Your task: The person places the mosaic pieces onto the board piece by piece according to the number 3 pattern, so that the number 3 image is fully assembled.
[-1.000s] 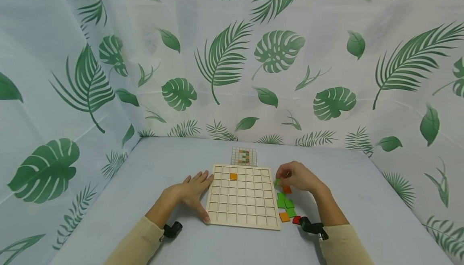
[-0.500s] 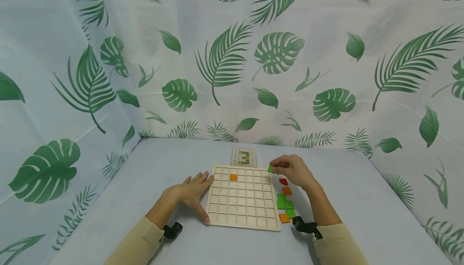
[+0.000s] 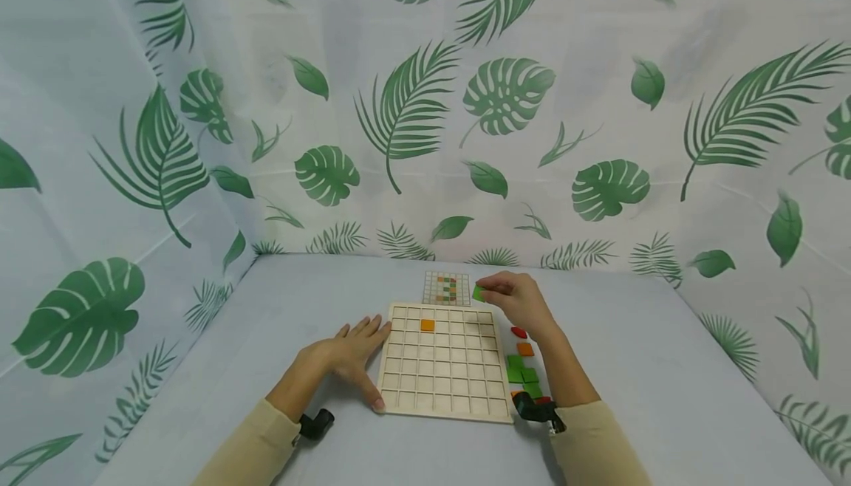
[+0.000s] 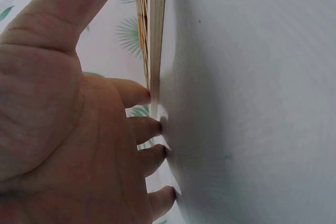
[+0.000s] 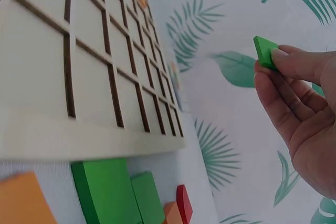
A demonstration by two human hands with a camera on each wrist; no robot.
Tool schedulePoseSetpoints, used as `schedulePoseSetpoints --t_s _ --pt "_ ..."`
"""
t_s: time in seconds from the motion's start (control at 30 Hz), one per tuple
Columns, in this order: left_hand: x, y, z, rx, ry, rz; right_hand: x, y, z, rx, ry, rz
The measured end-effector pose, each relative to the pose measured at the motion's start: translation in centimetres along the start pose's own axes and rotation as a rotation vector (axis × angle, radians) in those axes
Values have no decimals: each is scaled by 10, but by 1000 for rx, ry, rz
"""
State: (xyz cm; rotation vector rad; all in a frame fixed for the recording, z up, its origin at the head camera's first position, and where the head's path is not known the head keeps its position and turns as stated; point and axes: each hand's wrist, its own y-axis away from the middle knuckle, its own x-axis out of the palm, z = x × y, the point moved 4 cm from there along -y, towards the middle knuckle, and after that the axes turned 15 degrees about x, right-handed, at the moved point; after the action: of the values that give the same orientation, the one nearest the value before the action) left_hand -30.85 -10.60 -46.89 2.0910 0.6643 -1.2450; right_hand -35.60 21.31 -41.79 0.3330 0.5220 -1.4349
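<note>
Between thumb and fingers my right hand [image 3: 521, 303] pinches a green square tile [image 5: 266, 52], held up above the far right corner of a wooden grid board [image 3: 439, 364]. My left hand [image 3: 349, 353] lies spread along the board's left edge, thumb at the near corner and fingertips at the side; in the left wrist view those fingers [image 4: 152, 158] touch the table beside the board's edge. One orange square tile [image 3: 428, 325] sits in a cell of the second row from the far side.
A small pattern card [image 3: 447, 289] with coloured squares lies behind the board. Right of the board are several loose green tiles [image 5: 107, 190], orange tiles [image 3: 525, 349] and red pieces [image 3: 518, 332]. A leaf-printed curtain [image 3: 412, 102] stands behind the table.
My right hand has lifted the green tile from beside the board and carried it up and to the left, uncovering a red piece. My left hand has stayed in place.
</note>
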Motion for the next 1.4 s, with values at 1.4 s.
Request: schedulePoseSetpoints --t_s 1.4 --pt "0 0 -1 9 9 -12 60 -10 1 248 -145 83"
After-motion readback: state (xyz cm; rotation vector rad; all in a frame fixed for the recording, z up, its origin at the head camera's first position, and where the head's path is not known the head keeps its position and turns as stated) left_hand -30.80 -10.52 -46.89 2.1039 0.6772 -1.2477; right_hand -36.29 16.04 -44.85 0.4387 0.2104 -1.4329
